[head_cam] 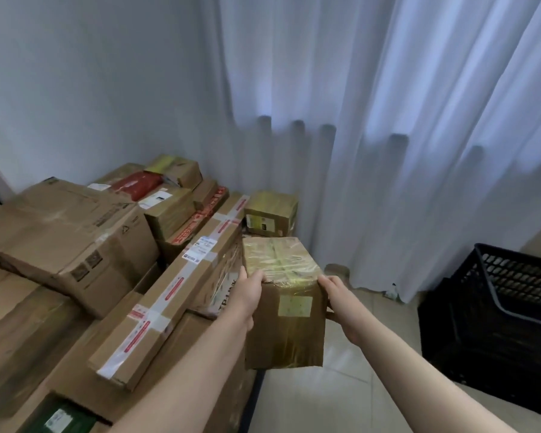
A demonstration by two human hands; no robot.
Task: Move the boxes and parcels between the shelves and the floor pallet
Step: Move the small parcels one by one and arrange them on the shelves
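Note:
I hold a small brown cardboard box (283, 295), wrapped in shiny clear tape with a pale label on its near face, in the air at the right edge of the pile of parcels. My left hand (247, 296) grips its left side, thumb on the top edge. My right hand (338, 300) grips its right side, fingers hidden behind the box. Just beyond it sits a similar taped small box (270, 212). A long flat carton (181, 276) with red and white tape lies diagonally to the left.
A large brown carton (63, 232) and several smaller parcels fill the left, stacked against the wall. A white curtain (388, 135) hangs behind. A black plastic crate (494, 323) stands on the tiled floor (325, 398) at the right.

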